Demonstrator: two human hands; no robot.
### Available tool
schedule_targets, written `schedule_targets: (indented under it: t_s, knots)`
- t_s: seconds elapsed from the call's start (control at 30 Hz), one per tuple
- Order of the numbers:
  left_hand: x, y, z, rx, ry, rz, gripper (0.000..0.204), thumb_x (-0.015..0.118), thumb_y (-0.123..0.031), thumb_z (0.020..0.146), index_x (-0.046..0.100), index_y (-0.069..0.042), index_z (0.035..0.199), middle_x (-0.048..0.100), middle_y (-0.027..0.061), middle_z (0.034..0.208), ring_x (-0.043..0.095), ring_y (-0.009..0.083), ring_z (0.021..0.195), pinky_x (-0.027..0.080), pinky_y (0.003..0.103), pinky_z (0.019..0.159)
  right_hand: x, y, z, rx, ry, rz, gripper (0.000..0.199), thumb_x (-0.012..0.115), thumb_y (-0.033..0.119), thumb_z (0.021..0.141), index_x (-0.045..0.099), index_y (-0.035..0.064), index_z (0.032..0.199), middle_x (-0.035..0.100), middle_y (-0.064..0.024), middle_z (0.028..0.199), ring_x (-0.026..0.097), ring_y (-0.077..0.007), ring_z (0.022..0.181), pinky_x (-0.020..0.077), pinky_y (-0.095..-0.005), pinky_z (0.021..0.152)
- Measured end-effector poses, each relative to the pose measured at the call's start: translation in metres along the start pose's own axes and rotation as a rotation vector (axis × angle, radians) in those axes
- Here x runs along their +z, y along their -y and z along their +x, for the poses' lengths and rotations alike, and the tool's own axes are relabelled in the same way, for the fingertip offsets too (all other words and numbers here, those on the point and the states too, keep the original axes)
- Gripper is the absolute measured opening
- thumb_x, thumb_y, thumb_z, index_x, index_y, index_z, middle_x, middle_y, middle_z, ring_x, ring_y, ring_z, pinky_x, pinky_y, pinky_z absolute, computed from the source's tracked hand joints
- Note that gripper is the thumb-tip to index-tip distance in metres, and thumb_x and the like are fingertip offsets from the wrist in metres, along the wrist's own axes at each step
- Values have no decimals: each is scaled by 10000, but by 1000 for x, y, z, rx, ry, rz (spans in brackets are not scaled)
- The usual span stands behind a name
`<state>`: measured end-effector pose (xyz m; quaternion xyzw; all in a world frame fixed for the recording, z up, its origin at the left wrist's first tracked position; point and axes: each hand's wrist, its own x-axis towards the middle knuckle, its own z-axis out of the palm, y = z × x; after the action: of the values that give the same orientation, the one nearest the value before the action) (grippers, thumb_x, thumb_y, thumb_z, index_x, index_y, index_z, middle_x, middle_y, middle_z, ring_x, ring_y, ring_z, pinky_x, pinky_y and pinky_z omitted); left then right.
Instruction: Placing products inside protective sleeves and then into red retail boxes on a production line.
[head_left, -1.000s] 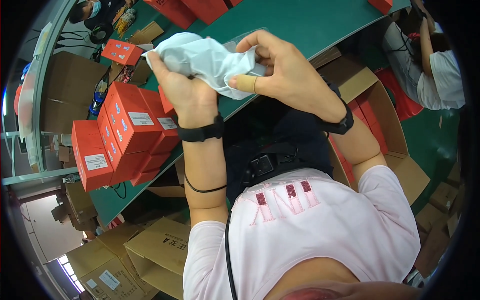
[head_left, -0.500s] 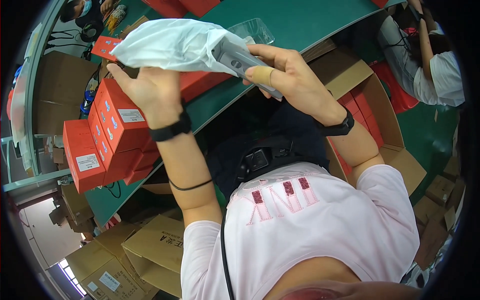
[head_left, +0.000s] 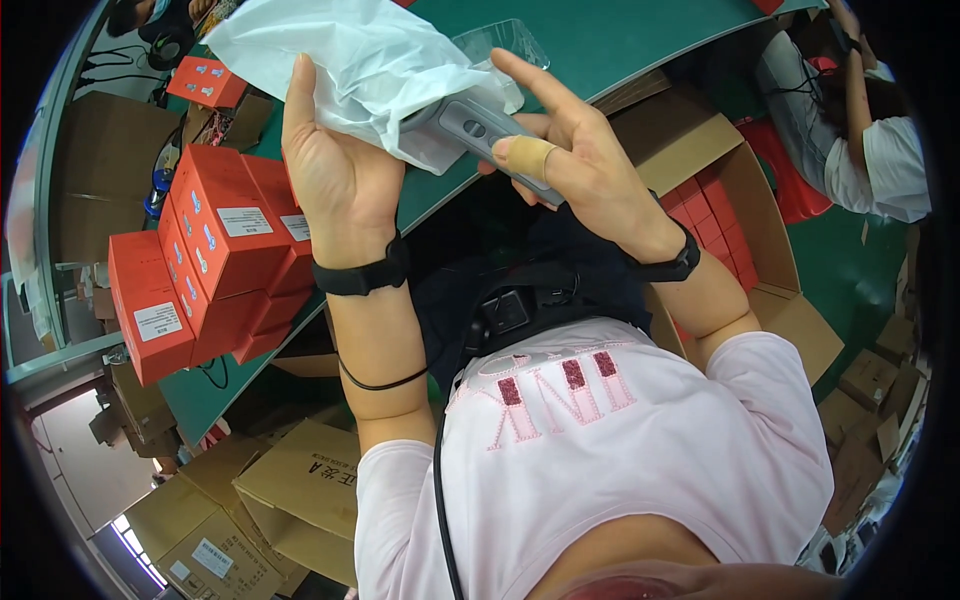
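My right hand (head_left: 590, 165) is closed round the lower end of a grey handheld device (head_left: 470, 130) with an oval button on its face. The thumb, wrapped in a tan plaster, presses along its handle, while the index finger points up and away from it. The device's upper end is hidden inside a thin white plastic bag (head_left: 350, 65). On the bag's near side is my left hand (head_left: 345, 170), its thumb raised against the front of the film. Its other fingers go out of sight behind the bag, which rests in the hand.
Stacked red boxes (head_left: 215, 220) stand at the left on the green table (head_left: 640, 35). A clear plastic tray (head_left: 510, 45) lies beyond the bag. An open carton (head_left: 770, 220) with red boxes sits at my right; other cartons (head_left: 300, 490) are lower left. Another person (head_left: 870, 150) sits at right.
My left hand has come closer to me, and its thumb now lies over the front of the bag. The bag has become more crumpled near its mouth. My right index finger has lifted off the device.
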<state>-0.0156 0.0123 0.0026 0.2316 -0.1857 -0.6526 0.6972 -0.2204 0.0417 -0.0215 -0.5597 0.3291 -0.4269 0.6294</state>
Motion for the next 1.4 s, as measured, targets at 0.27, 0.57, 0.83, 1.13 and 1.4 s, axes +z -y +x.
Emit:
schedule_targets:
  t_s: [0.27,0.57,0.83,1.13,1.4]
  knots:
    - [13,-1,-5,46,-11,25,444,579,-224,1043,493,-15,1426,596,157,1404,558,327,1311,432,533,1135,-2,7,0,-12,-10,-2,790,617,185,933,246,8,1608,705,-154,955,563,-99,640,404,-223,548]
    - [15,23,-7,272,-17,368,401,727,-113,955,564,-5,1305,660,64,1217,653,181,1085,516,342,961,2,0,-7,-372,-153,-429,847,625,-21,885,231,80,1627,628,-129,1178,609,-194,1055,477,-293,947]
    - [30,89,-43,349,73,745,650,820,-72,838,467,25,1374,602,110,1295,600,207,1179,468,362,1037,3,-23,5,-474,-338,-200,892,721,9,873,222,27,1612,605,-219,1367,644,-263,1185,496,-336,997]
    - [35,57,-25,34,146,156,490,675,-191,978,502,-7,1399,613,87,1326,604,194,1212,497,356,1014,-2,-25,0,-564,-317,-119,986,789,-10,857,159,17,1614,600,-225,1376,658,-250,1178,531,-346,974]
    - [56,100,-31,230,72,337,388,716,-198,966,590,19,1262,658,74,1159,615,170,1104,466,316,996,3,-22,19,-634,-536,-16,915,828,35,840,287,13,1578,694,-157,1213,679,-200,1087,546,-322,914]
